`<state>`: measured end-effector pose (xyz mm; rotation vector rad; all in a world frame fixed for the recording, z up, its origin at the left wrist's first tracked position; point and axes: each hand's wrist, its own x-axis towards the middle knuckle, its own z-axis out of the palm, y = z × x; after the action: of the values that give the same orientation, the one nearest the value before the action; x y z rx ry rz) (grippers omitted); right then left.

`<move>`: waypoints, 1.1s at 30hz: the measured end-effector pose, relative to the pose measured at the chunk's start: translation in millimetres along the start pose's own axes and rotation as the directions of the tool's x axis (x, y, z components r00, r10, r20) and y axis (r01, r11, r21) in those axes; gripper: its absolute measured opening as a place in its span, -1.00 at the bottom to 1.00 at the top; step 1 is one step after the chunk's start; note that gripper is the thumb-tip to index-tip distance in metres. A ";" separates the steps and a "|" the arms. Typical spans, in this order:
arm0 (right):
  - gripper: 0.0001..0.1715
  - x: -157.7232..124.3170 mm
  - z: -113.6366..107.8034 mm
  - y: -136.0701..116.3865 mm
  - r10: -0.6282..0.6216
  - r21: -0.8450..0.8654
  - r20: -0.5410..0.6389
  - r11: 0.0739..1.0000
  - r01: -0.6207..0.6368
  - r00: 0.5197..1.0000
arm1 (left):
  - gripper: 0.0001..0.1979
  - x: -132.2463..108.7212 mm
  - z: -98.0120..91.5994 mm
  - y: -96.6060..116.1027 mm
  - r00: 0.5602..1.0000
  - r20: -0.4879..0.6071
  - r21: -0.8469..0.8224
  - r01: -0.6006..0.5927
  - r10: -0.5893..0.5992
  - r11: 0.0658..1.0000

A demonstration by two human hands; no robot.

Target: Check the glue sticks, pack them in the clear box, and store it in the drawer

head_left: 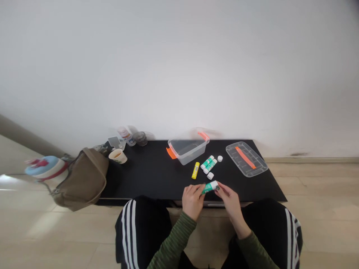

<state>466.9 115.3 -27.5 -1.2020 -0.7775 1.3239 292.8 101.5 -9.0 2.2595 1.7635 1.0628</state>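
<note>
Over the near edge of a black table (151,173), a green-and-white tube (208,188) is held between two bare hands. The left hand (193,201) has its fingers closed round the tube's left end; the right hand (231,203) has its fingers pinched on the white right end. Taking that tube as the clock's centre, a white cap (210,176) lies close by at twelve, with two similar tubes (207,162) side by side just beyond, and a second cap (220,158) is at one. A yellow tube (195,170) lies at eleven; past it, also at eleven, stands a clear box (193,154) with orange clips. A clear lid (258,160) lies flat at two. Between nine and ten stands a paper cup (120,160) of brown liquid, and a brown bag (84,179) is farther off at nine.
</note>
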 end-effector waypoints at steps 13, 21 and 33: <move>-0.50 -0.2 -21.2 5.2 -0.071 -0.041 0.009 0.997 0.072 0.997 | -0.71 57.0 43.6 -93.1 0.884 -0.149 0.076 0.457 -0.443 0.886; -0.50 4.3 -34.1 -4.1 -0.090 -0.107 -0.024 0.991 0.087 0.996 | -0.66 52.3 56.8 -95.1 0.916 -0.128 0.121 0.395 -0.381 0.911; -0.62 75.1 -46.5 3.5 -0.208 -0.351 -0.044 0.919 0.180 0.977 | -0.70 46.7 48.6 -62.8 0.942 -0.223 0.189 0.294 -0.251 0.937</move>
<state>521.0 178.0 -58.2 -1.4032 -1.0733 0.9936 272.9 179.9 -53.1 1.9894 2.3007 1.1123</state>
